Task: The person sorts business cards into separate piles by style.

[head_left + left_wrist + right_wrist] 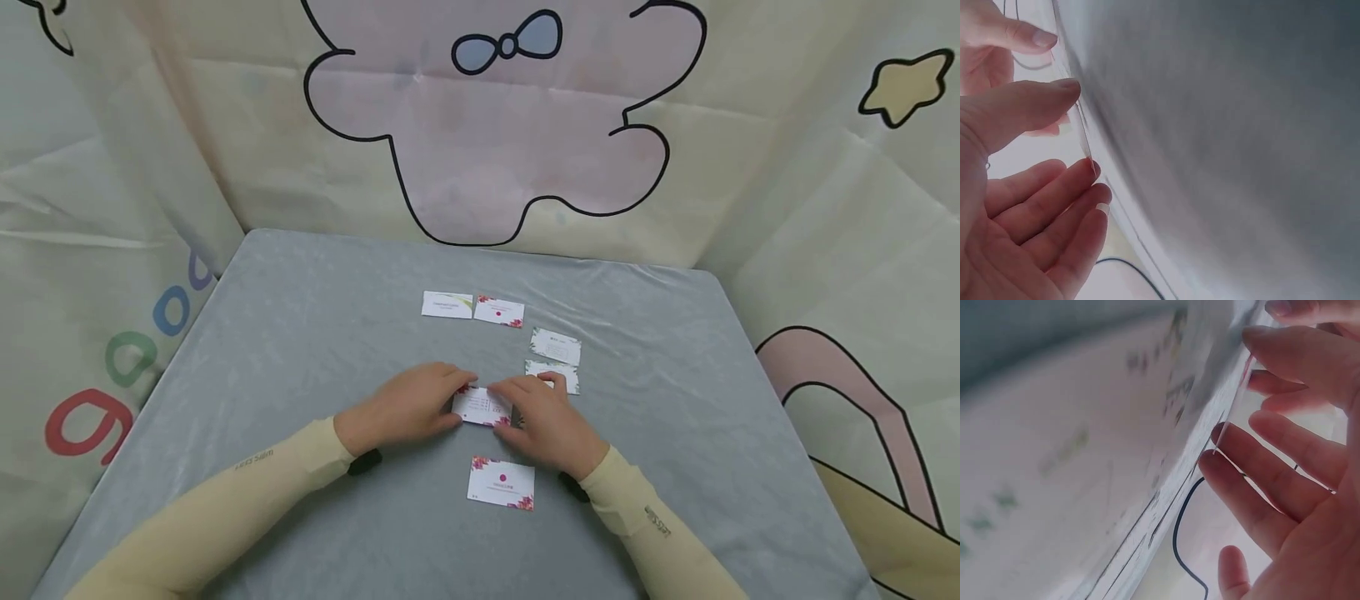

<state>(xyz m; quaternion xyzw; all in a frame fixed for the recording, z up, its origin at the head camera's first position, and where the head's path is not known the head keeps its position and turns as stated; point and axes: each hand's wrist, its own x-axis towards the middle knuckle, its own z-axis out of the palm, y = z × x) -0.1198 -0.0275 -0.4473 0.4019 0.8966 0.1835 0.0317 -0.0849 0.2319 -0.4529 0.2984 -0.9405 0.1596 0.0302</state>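
Over the middle of the table, both hands hold one white business card (480, 407) with red flowers in its corners and small print. My left hand (411, 405) grips its left edge between thumb and fingertips; the left wrist view shows the card (1085, 134) edge-on there. The right hand (553, 423) pinches the right side, and its fingers partly cover a leaf-patterned card (572, 379) behind. In the right wrist view, the held card (1230, 415) is a thin edge between thumb and fingers. A blurred card with green marks (1066, 450) lies close to that camera.
Nearer the body lies another red-flowered card (501, 483). Farther back are a white card with a yellow corner (447, 305), a red-flowered card (499, 312) beside it, and a leaf-patterned card (556, 346). Grey cloth (315, 333) covers the table; a printed curtain (495, 167) stands behind.
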